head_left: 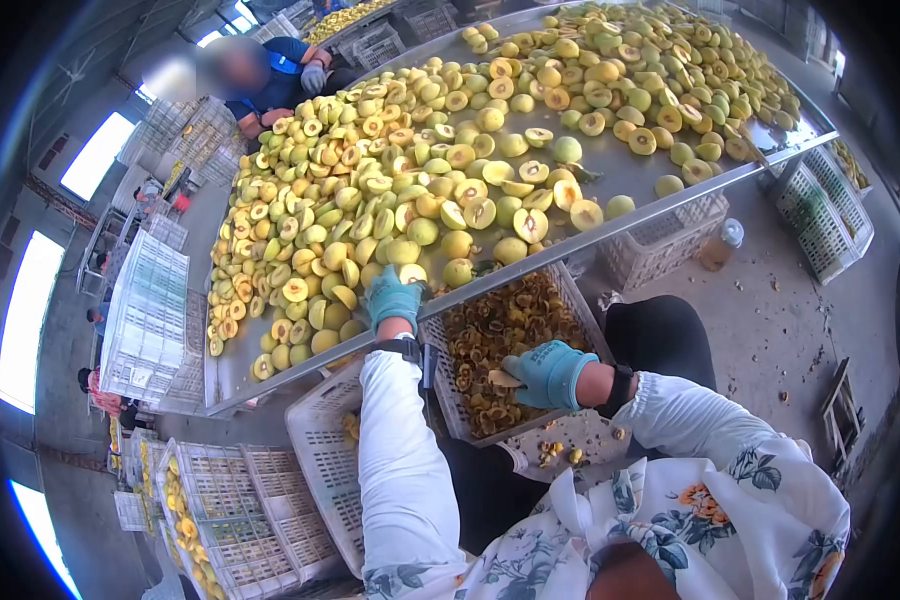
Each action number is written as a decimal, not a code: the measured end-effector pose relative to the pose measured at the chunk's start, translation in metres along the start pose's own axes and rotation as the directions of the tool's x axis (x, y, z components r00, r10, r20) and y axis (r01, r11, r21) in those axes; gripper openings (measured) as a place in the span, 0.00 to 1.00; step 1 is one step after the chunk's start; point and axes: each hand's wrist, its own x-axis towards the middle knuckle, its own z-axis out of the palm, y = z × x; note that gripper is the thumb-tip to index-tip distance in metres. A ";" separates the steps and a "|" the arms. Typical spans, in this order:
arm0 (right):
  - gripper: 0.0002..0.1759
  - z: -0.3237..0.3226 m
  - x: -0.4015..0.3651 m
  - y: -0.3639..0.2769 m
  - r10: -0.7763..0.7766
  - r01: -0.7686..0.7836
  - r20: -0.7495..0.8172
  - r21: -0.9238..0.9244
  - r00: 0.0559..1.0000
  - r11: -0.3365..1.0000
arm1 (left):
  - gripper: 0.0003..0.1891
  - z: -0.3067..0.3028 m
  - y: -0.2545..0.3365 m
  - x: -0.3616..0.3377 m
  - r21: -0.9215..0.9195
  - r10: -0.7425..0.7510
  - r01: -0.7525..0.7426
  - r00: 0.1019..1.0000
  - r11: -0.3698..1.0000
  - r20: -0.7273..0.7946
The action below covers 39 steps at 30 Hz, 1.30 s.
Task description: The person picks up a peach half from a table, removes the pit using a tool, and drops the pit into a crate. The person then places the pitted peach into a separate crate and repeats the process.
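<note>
My left hand [395, 298], in a teal glove, is at the near edge of the metal table [610, 232]. Its fingers are closed at a cut peach half [411, 273], beside the heap of halved and whole yellow-green peaches [370, 190]. Lower down, my right hand [552, 375], gloved the same, is above a crate [582, 305] of brown pits and scraps [505, 325]. It is closed around a tan, wooden-looking tool [505, 379]; the rest of that tool is hidden by the glove.
A second crate [315, 425] stands left of my knees, near stacked crates [260, 500] with fruit. Across the table a person [275, 75] in blue sits with gloved hands. Crates [825, 210] and a jar [722, 245] are on the right; scraps litter the floor.
</note>
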 end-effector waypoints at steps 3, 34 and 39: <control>0.19 -0.008 0.003 -0.005 0.004 0.000 -0.072 0.052 0.997 0.999 | 0.29 -0.004 0.003 -0.006 -0.246 0.105 -0.129 0.988 0.961 -0.111; 0.17 -0.011 -0.003 -0.010 0.014 0.067 -0.469 0.156 0.883 0.985 | 0.14 -0.031 0.064 -0.167 -0.987 0.134 -0.156 0.979 0.026 -0.151; 0.18 -0.006 0.001 -0.010 0.027 0.040 -0.419 0.151 0.908 0.988 | 0.09 -0.026 0.057 -0.162 -0.988 0.095 -0.021 0.995 -0.154 -0.036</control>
